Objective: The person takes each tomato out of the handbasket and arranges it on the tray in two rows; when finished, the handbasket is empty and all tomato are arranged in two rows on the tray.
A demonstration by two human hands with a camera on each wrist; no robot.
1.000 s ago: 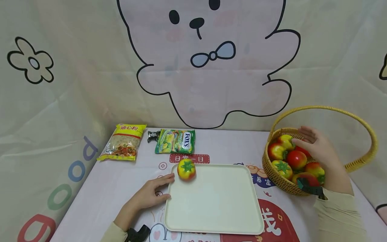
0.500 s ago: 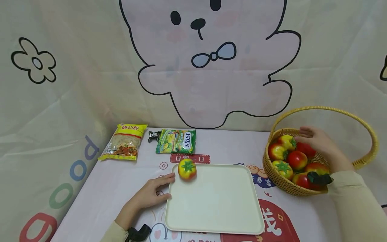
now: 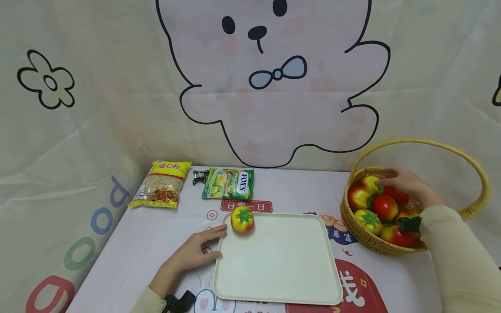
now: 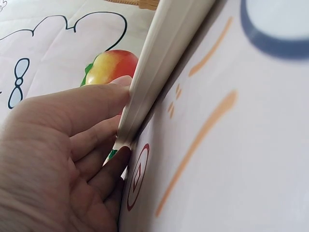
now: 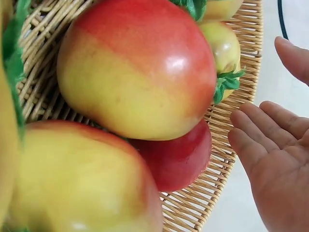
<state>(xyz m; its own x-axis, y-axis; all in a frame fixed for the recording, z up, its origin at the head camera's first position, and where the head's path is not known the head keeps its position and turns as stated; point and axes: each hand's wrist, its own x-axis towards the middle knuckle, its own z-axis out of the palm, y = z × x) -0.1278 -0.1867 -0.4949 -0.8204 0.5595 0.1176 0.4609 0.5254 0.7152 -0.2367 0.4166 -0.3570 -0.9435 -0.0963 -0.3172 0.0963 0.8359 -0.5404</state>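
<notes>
My left hand (image 3: pixel 197 250) rests at the left edge of a cream rectangular tray (image 3: pixel 278 261), thumb and fingertips touching its rim; the left wrist view shows the thumb (image 4: pixel 87 104) against that rim. On the tray's far left corner sits a yellow-red tomato (image 3: pixel 242 220) with a green calyx. My right hand (image 3: pixel 409 184) hovers over the far right side of a wicker basket (image 3: pixel 362 237), holding nothing. Several red and yellow tomatoes (image 3: pixel 384 208) fill the basket. In the right wrist view the fingers (image 5: pixel 260 128) extend beside the basket's rim, near a large red-yellow tomato (image 5: pixel 140 67).
A yellow pasta bag (image 3: pixel 162 184), a small black packet (image 3: pixel 200 177) and a green FOX'S candy bag (image 3: pixel 228 183) lie along the back of the table. The basket's tall arched handle (image 3: pixel 479 174) rises around the right hand. A printed cloth wall stands behind.
My right forearm has swung outward to the right, baring more tomatoes in the basket, and the hand has dipped slightly. My left hand, the tray and its tomato stay put.
</notes>
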